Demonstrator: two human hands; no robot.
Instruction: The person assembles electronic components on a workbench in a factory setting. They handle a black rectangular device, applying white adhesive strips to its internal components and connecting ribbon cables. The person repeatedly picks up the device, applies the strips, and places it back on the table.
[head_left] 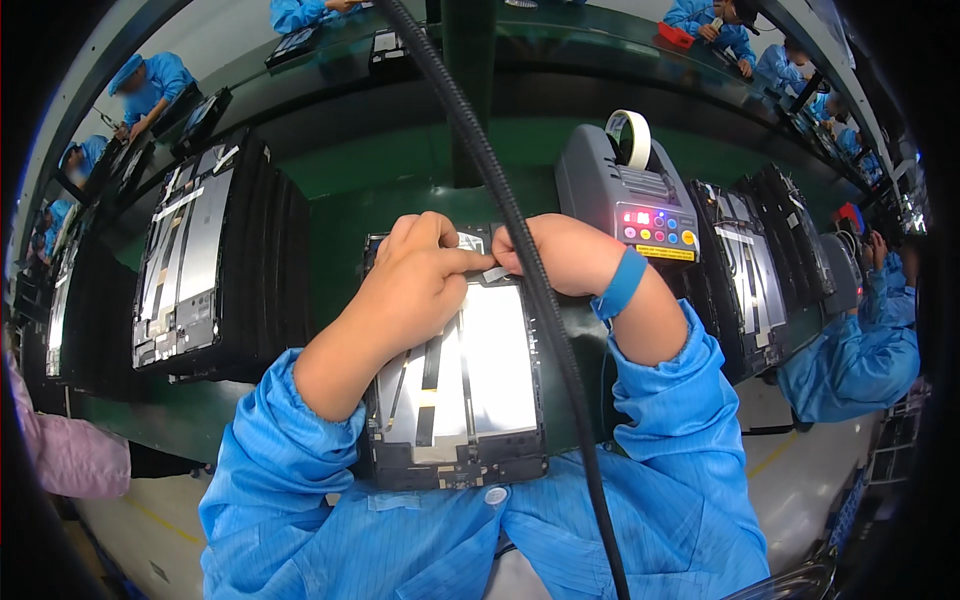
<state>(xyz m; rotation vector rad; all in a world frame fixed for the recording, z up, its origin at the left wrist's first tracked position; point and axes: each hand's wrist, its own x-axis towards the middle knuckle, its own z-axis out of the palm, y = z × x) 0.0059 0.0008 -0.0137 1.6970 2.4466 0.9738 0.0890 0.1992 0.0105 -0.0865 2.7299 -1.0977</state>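
Note:
An opened tablet (505, 350) with a bright silver panel and dark frame lies in front of me, its near edge by my body. My left hand (420, 270) rests over its far left part, the index finger stretched toward the right hand and the other fingers bent. At the far edge, my right hand (545, 255) is closed in a pinch at a small pale strip of tape (497, 273). The left index fingertip meets the same spot. A blue band (622, 284) circles my right wrist. Under the fingers, the exact contact is partly hidden.
A grey tape dispenser (625, 190) with a lit panel stands beyond my right hand. Stacks of similar tablets (190, 260) rise at left, with more tablets (745, 270) at right. A black ribbed cable (545, 285) crosses the view. Co-workers in blue sit around.

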